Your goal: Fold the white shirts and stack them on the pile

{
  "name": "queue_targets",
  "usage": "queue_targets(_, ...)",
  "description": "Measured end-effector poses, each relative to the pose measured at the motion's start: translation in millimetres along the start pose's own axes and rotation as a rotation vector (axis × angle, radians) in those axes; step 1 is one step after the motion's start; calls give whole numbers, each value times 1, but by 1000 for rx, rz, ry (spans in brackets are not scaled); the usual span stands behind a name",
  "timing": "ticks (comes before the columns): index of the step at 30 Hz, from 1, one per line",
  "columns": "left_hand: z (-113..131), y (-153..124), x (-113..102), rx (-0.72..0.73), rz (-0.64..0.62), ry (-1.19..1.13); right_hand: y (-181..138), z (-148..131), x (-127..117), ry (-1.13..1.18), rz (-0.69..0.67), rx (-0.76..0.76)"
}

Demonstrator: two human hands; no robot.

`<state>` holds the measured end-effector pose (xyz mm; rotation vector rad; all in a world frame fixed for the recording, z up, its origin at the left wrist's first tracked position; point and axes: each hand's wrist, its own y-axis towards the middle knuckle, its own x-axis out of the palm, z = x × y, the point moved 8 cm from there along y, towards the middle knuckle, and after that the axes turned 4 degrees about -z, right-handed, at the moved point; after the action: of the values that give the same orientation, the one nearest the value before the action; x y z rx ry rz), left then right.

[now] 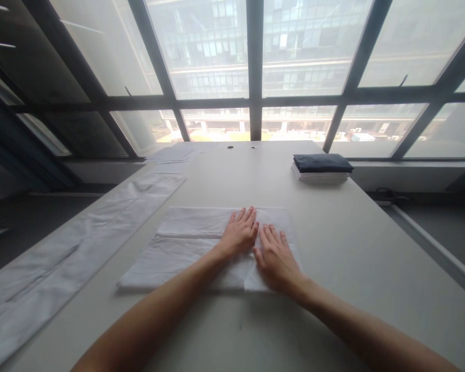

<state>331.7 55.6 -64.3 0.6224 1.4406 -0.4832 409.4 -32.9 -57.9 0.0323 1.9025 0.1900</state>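
Observation:
A white cloth [186, 258], folded into layers, lies flat on the white table in front of me. Its right part is turned over on itself. My left hand [240, 231] rests palm down on the cloth right of its middle, fingers stretched out and pointing away from me. Close beside it, my right hand [277, 258] lies flat on the folded-over part, fingers extended. Neither hand grips anything. What kind of garment or linen the cloth is, I cannot tell.
Along the table's left edge runs a long white cloth [85, 248], with more white pieces [174, 157] behind it. A folded dark blue cloth [322, 163] tops a white folded stack [323, 177] at the back right. Large windows stand beyond the table [240, 175].

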Motion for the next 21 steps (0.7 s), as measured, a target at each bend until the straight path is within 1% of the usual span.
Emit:
queue_targets(2, 1, -1, -2, 9, -5, 10, -8, -14, 9, -37, -3, -9)
queue_targets(3, 1, -2, -3, 6, -3, 8, -9, -17, 12, -42, -4, -10)
queue_targets(5, 0, -2, -4, 1, 6, -3, -6, -14, 11, -16, -18, -11)
queue_targets(7, -1, -1, -2, 2, 24, -22, 3, 0, 3, 30, -9, -3)
queue_targets(10, -2, 0, 1, -2, 52, -59, 23, 29, -14, 50, 59, -3)
queue_targets(11, -3, 1, 3, -7, 54, -69, 30, 38, -17, 40, 67, -11)
queue_targets(15, -5, 3, 9, -24, 33, -88, 47, 70, -2, 52, -39, 25)
queue_targets(19, -6, 4, 11, -23, 16, -101, 46, 89, 0, 50, 17, 146)
queue_targets(21, -6, 4, 9, -24, -1, -119, 44, 97, -2, 45, 19, 190)
